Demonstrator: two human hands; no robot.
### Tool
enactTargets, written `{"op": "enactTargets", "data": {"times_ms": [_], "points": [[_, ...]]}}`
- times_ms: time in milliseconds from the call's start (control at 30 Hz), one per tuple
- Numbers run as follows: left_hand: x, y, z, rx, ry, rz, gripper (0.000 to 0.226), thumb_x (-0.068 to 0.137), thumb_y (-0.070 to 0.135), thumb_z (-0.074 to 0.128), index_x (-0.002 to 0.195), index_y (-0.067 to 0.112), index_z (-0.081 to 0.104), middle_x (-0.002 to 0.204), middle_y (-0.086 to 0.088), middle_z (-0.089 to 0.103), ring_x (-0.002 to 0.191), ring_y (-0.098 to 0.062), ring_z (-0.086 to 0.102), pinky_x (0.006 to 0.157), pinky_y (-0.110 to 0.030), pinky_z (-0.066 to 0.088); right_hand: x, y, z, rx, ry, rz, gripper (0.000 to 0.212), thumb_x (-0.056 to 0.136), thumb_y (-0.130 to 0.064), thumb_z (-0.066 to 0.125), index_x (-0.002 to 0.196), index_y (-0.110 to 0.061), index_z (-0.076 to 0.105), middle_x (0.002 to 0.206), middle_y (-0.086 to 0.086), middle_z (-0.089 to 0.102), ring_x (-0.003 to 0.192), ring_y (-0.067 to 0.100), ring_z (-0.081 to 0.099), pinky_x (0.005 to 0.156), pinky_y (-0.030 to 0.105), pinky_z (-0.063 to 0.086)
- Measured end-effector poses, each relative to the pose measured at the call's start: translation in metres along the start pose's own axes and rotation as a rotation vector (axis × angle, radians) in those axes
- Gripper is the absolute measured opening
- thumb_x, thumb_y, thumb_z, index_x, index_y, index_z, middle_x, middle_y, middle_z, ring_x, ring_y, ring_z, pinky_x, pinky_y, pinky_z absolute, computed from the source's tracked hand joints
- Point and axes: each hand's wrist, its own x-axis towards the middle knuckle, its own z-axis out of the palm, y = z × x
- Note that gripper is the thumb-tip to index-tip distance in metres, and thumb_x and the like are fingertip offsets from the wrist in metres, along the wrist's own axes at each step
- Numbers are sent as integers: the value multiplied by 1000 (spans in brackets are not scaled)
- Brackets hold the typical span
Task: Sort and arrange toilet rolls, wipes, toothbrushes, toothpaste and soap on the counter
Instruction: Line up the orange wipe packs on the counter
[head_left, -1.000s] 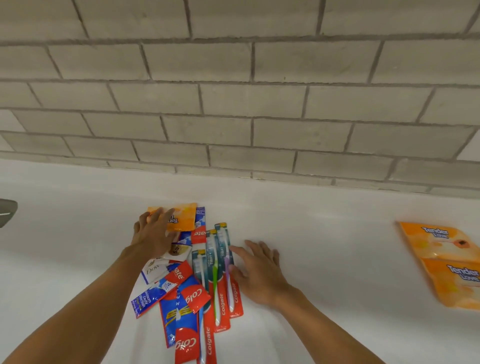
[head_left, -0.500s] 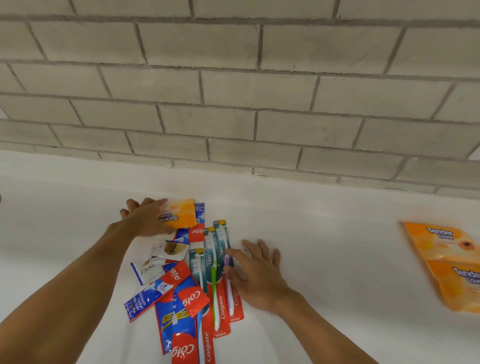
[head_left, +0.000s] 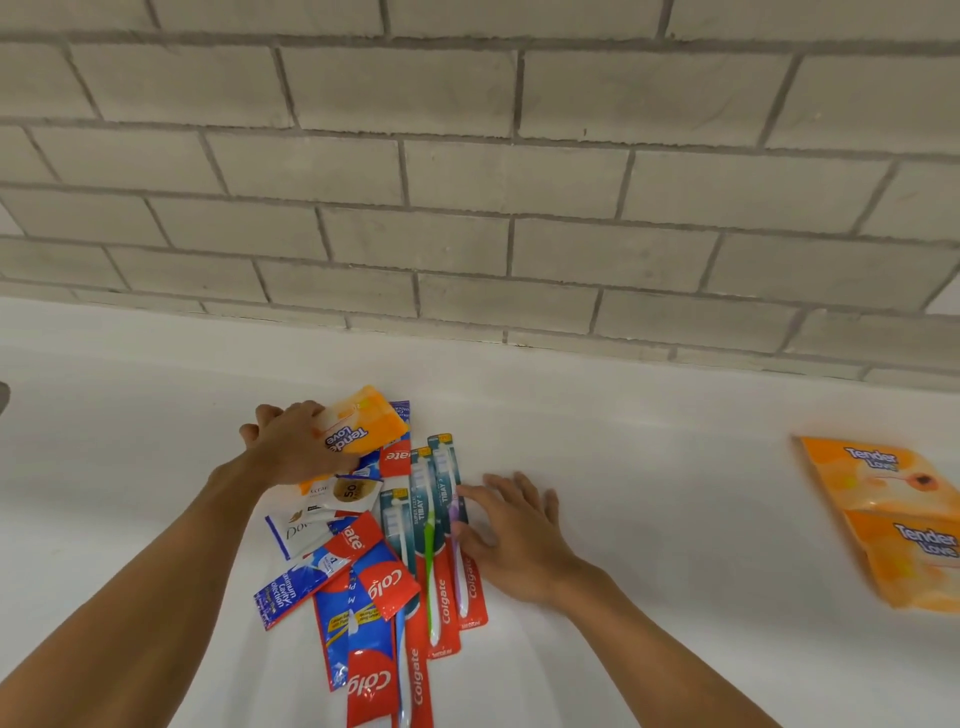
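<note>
A heap of toiletries lies on the white counter. My left hand grips a small orange Tender Love wipes pack at the heap's far end and tilts it up. My right hand lies flat with spread fingers, its thumb against the carded Colgate toothbrushes. Red and blue Colgate toothpaste sachets overlap in front. White Dove soap packs lie under my left wrist.
Two larger orange Tender Love wipes packs lie at the far right of the counter. A grey brick wall runs along the back. A grey object shows at the left edge.
My left hand has closed round the small orange wipes pack and lifted and turned it off the heap. My right hand stays by the toothbrushes.
</note>
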Motion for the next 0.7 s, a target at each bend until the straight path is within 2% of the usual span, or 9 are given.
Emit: {"op": "enactTargets", "data": {"times_ms": [167, 233, 333, 467, 600, 700], "points": [[-28, 29, -9, -81, 1, 126, 86, 56, 67, 70, 129, 30, 41, 106, 6, 44, 122, -23, 27, 96, -41, 26, -2, 5, 0, 110, 97, -35, 50, 94, -59, 39, 140, -41, 32, 149, -11, 35, 143, 15, 21, 118, 54, 13], [-43, 46, -8, -83, -14, 186, 84, 60, 64, 72, 130, 30, 40, 109, 7, 42, 123, -21, 27, 98, -41, 27, -6, 7, 3, 225, 161, -27, 48, 94, -55, 44, 138, -41, 33, 146, -12, 36, 137, 10, 31, 116, 46, 28], [-62, 67, 2, -96, -95, 292, 84, 60, 61, 71, 130, 31, 36, 107, 10, 34, 121, -19, 25, 100, -38, 25, -16, 8, 4, 413, 272, 1, 46, 93, -47, 53, 134, -40, 35, 135, -12, 35, 122, 6, 44, 98, 31, 50], [-73, 85, 21, -12, -90, 470, 90, 53, 75, 63, 130, 35, 38, 120, 14, 41, 118, -14, 23, 104, -38, 21, -24, 16, 3, 472, 375, 53, 45, 93, -44, 56, 133, -34, 39, 125, -9, 37, 109, 9, 54, 89, 26, 53], [-84, 106, 26, 21, -73, 537, 92, 53, 78, 59, 132, 35, 39, 125, 12, 39, 121, -17, 23, 109, -43, 18, -30, 24, 3, 423, 373, 106, 43, 92, -48, 55, 131, -34, 44, 117, -4, 50, 108, 16, 55, 92, 34, 49], [-95, 119, 31, 52, -82, 591, 85, 57, 80, 61, 129, 37, 40, 122, 13, 39, 117, -14, 23, 108, -39, 21, -34, 29, 1, 289, 350, 185, 42, 92, -50, 53, 130, -33, 46, 118, -1, 56, 111, 21, 52, 96, 35, 42]]}}
